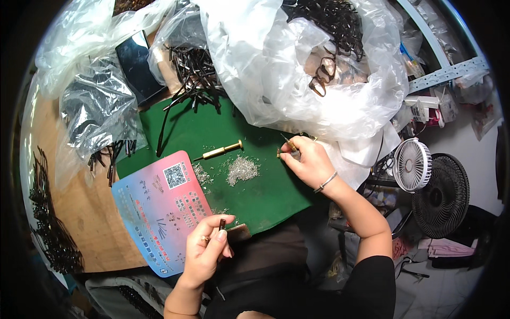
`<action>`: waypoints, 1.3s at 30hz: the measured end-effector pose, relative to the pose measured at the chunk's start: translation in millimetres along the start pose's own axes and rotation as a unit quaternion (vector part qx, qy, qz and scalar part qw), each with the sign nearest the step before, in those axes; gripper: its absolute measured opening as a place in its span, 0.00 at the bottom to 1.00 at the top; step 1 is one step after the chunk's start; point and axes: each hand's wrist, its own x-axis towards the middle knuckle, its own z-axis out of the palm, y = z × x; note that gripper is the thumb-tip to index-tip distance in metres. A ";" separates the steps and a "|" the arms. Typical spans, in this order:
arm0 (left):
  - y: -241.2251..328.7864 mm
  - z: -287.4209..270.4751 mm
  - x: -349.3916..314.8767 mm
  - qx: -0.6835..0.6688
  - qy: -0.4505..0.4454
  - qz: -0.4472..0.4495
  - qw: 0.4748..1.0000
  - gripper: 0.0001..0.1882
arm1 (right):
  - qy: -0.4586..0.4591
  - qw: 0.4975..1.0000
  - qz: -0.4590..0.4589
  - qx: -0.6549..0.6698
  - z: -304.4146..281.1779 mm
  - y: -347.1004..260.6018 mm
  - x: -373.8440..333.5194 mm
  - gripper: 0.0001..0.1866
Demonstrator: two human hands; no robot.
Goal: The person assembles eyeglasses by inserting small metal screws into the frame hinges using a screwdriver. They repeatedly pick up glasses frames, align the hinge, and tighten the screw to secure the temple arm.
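**Small-parts work in hand, with large stocks on every side**

The left hand (204, 254) is closed around a small dark stick-like piece (222, 224), pinched between thumb and fingers so its tip stands up just above the thumb. The right hand (308, 162) is pinched shut on a thin pointed tool (290, 144) at the far edge of the green mat (265, 196); whether anything sits at its tip is too small to tell.

Judging by how things lie, the work looks well short of finished. Between the two grips, nearer the right one, lies a little heap of tiny clear bits (243, 169), and just beyond it a brass-handled screwdriver (220, 151) lies loose on the mat. A pink and blue printed card (159, 212) lies just beside the left hand's grip.

Beyond the right hand, a large clear plastic bag (297, 69) holds a tangle of dark frames. A second bag (186, 37), well beyond both hands, spills black sticks (194, 74) onto the mat. Far out past the left hand, a crumpled bag (98, 109) holds more dark pieces, with a few loose beside it.
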 end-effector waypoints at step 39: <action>-10.6 -13.7 6.0 -0.027 -0.169 -0.172 0.970 0.11 | -0.356 0.885 -0.252 0.163 11.5 -67.8 -27.9 0.07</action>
